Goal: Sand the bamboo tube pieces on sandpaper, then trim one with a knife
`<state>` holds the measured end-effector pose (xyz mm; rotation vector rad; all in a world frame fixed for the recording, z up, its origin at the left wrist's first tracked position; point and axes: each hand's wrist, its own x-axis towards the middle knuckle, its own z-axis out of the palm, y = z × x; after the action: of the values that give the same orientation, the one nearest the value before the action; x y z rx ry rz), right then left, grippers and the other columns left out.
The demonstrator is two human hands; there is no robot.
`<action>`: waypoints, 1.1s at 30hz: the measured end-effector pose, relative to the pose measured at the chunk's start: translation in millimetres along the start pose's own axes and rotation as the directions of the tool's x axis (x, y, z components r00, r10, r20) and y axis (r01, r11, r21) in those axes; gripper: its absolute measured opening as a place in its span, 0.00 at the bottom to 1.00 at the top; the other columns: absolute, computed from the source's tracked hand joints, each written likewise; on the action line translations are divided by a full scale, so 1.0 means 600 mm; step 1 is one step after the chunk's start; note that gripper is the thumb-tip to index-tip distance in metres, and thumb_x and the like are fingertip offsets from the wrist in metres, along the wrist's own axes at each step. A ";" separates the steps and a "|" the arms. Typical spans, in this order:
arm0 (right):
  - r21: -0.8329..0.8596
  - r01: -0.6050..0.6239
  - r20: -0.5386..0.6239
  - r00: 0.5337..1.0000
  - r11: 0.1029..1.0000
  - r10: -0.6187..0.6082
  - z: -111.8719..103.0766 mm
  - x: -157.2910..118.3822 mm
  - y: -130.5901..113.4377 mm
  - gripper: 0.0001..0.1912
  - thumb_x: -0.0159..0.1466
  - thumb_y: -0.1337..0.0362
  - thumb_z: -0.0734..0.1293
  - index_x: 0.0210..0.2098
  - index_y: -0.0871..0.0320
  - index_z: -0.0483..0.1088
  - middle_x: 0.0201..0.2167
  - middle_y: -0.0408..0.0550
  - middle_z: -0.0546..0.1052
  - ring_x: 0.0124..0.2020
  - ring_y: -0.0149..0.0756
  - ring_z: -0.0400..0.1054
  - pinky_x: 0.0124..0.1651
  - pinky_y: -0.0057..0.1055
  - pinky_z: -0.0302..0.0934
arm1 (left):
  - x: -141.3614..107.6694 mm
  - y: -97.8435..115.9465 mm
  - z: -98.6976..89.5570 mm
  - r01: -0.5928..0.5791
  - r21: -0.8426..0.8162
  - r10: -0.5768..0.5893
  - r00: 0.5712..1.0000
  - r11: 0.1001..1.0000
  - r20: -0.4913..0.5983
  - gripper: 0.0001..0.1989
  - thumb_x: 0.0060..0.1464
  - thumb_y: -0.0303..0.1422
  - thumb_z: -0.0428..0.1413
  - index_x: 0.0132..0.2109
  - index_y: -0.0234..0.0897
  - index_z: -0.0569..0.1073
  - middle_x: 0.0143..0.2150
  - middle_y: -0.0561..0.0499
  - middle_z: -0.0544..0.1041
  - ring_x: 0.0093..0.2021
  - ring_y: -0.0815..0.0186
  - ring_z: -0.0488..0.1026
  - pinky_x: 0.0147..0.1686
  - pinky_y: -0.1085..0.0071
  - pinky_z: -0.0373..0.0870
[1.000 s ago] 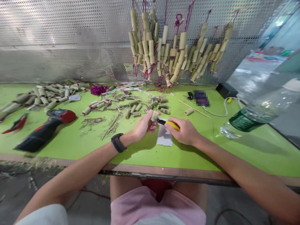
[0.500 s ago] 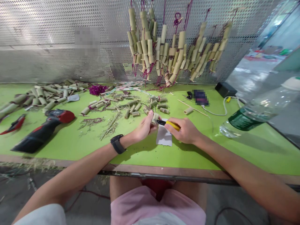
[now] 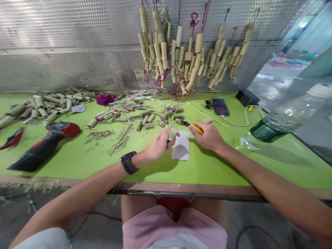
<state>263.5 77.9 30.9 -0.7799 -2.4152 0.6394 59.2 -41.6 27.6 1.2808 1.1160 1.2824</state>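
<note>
My left hand is closed around a short bamboo tube, its cut end turned toward the right. In my right hand is a yellow and black utility knife, gripped by the handle. The knife's dark front end points up and left, apart from the tube in my left hand. Below and between the hands lies a white sheet of paper, flat on the green table. Just beyond the right hand's fingers rests another bamboo tube.
On the left are a cordless power tool, red-handled pliers and a heap of bamboo tubes. Purple string lies behind. Strung bamboo pieces hang on the perforated metal panel. A plastic bottle stands right.
My right hand has drawn the knife up and right, away from the bamboo tube. The left hand has shifted slightly and turned the tube, uncovering more of the paper.
</note>
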 end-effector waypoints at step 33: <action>-0.059 0.133 0.047 0.990 0.989 -0.130 0.017 -0.022 -0.051 0.23 0.74 0.46 0.60 0.33 0.55 0.74 0.24 0.45 0.75 0.22 0.33 0.63 0.29 0.32 0.50 | 0.011 -0.009 -0.011 0.226 -0.120 -0.230 0.973 0.967 -0.026 0.35 0.68 0.67 0.38 0.26 0.43 0.53 0.19 0.59 0.48 0.18 0.72 0.42 0.18 0.74 0.42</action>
<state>254.7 44.3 36.3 -0.6311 -2.5113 0.5368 52.7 -34.1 22.7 1.0126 1.1625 1.1860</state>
